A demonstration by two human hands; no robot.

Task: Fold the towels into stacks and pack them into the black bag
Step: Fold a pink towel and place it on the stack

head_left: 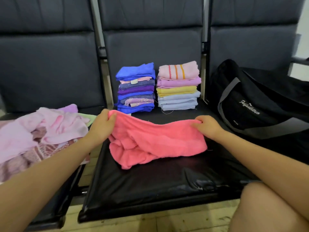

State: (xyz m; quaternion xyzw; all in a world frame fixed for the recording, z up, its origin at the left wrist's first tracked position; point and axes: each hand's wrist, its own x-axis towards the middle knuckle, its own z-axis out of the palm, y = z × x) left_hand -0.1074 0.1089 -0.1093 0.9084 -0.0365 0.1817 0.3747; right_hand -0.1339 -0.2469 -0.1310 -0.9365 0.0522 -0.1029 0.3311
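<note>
Dark padded seats in a row fill the view, and on the middle seat (150, 186) a coral-pink towel (157, 141) lies crumpled, its far edge lifted between the left hand (102, 126) and the right hand (209, 126), each with its fingers curled and pinching a top corner. Behind it, against the seat back, stand two folded stacks side by side, a blue and purple stack (136, 87) and a pastel stack (178, 86). An unfolded pile of pink towels (41, 136) sits on the left seat, and the black bag (247, 101) rests on the right seat.
</note>
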